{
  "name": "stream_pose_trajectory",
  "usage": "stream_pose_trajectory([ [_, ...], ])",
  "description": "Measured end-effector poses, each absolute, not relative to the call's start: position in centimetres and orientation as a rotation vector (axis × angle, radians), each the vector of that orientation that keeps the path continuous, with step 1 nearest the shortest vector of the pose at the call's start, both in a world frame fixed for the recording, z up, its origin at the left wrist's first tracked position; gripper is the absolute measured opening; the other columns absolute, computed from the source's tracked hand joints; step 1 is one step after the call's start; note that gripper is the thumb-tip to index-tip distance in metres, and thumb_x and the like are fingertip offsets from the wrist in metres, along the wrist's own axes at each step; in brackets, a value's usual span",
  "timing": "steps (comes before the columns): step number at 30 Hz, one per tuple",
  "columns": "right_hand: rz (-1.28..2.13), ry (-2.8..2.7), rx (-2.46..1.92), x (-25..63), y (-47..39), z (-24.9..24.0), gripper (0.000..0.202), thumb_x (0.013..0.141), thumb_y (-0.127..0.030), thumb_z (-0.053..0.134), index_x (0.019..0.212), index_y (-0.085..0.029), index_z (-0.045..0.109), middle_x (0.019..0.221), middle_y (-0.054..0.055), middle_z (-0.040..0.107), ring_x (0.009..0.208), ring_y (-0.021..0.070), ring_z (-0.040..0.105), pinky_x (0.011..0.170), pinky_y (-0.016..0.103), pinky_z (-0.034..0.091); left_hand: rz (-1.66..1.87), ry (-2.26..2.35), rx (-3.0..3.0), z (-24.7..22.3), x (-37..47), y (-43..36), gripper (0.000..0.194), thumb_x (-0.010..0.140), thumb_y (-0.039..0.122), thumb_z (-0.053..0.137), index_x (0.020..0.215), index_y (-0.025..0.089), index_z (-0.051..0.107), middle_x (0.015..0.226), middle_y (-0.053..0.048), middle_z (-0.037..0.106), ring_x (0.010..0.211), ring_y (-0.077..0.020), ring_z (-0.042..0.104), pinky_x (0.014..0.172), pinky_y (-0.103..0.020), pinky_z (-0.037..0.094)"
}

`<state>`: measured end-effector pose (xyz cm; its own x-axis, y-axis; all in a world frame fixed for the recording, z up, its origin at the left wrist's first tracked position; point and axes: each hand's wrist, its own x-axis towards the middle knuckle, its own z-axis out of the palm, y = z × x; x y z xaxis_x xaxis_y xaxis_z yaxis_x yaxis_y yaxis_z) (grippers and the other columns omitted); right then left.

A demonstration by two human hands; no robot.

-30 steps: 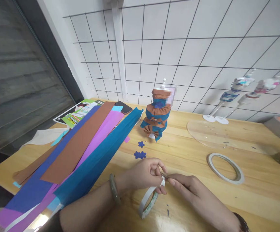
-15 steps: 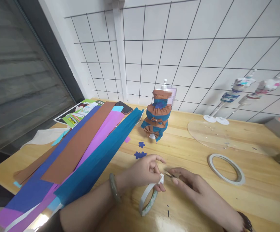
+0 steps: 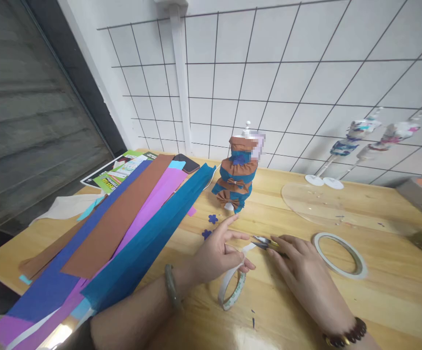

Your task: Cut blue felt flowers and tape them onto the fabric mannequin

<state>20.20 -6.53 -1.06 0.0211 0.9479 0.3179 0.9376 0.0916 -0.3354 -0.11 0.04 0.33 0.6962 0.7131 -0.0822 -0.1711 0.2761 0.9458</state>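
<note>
Pinched in my left hand [image 3: 220,255] is the loose white end of a roll of double-sided tape [image 3: 235,294], which hangs below the fingers. My right hand [image 3: 302,272] is closed on small scissors [image 3: 265,242], low over the table, their blades pointing left toward the tape end. Behind my hands stands a small dress form [image 3: 237,170] wrapped in brown and teal paper with bows. Blue paper flowers [image 3: 213,218] lie between it and my left hand, one partly hidden by that hand.
Long strips of coloured paper [image 3: 116,218] cover the table's left side. A wider tape ring [image 3: 340,255] lies at the right, with a clear round sheet [image 3: 306,204] behind it. Two white stands [image 3: 315,180] lean near the wall. A phone [image 3: 187,164] lies at the back.
My left hand and the tape roll have shifted slightly right, its fingers stretching further. My right hand has moved up and turned palm down, showing more of the scissors.
</note>
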Motion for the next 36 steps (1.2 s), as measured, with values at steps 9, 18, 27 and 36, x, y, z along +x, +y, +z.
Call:
stream_pose_trajectory([
  [9,0.713,-1.937,-1.522,16.2,-7.5,0.9,0.022,0.083,-0.033,0.051,0.101,-0.022,0.060,0.096,0.007,0.065,0.087,0.0206,0.060,0.078,0.033,0.050,0.734,0.483,1.027,1.0,0.0,0.0,0.076,0.073,0.012,0.056,0.135,0.029,0.015,0.125,-0.017,0.044,0.073,-0.0185,0.066,0.067,-0.033,0.052],
  [18,0.776,-1.778,-1.638,17.5,-7.4,-0.5,0.018,0.087,-0.030,0.044,0.087,-0.019,0.057,0.070,0.002,0.066,0.060,0.0150,0.061,0.054,0.024,0.049,0.718,0.454,1.080,0.7,-0.7,0.8,0.073,0.075,0.014,0.052,0.136,0.033,0.015,0.135,-0.015,0.033,0.097,-0.0235,0.059,0.074,-0.036,0.051],
  [27,0.205,-2.030,-1.506,18.6,-7.2,0.0,0.023,0.084,-0.021,0.047,0.103,-0.023,0.060,0.102,0.008,0.063,0.096,0.0229,0.059,0.081,0.039,0.048,0.676,0.554,1.240,0.5,-0.6,0.5,0.043,0.076,0.014,0.053,0.118,0.021,0.047,0.124,-0.012,0.046,0.103,-0.0207,0.052,0.080,-0.033,0.046],
  [36,0.157,-1.793,-1.425,17.2,-7.6,0.1,0.020,0.082,-0.024,0.054,0.102,-0.021,0.057,0.088,0.006,0.064,0.081,0.0192,0.060,0.067,0.031,0.049,0.527,0.376,1.156,0.4,0.0,-0.1,0.026,0.075,0.021,0.057,0.100,0.015,0.058,0.112,-0.014,0.056,0.105,-0.0236,0.052,0.078,-0.033,0.044],
])
